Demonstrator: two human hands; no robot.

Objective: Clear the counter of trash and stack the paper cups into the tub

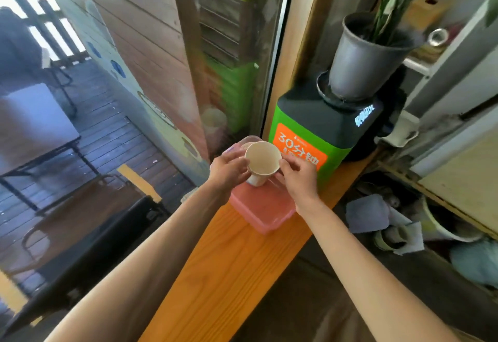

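Observation:
A white paper cup is tilted with its mouth toward me, held between both hands over the far end of a pink plastic tub. My left hand grips its left side and my right hand its right side. The tub stands on a narrow orange wooden counter. Behind the cup a clear plastic rim shows partly; I cannot tell what it belongs to.
A green and black box with an orange label stands just beyond the tub, and a grey plant pot sits on top of it. A window pane runs along the counter's left edge. Pots and clutter lie on the floor at the right.

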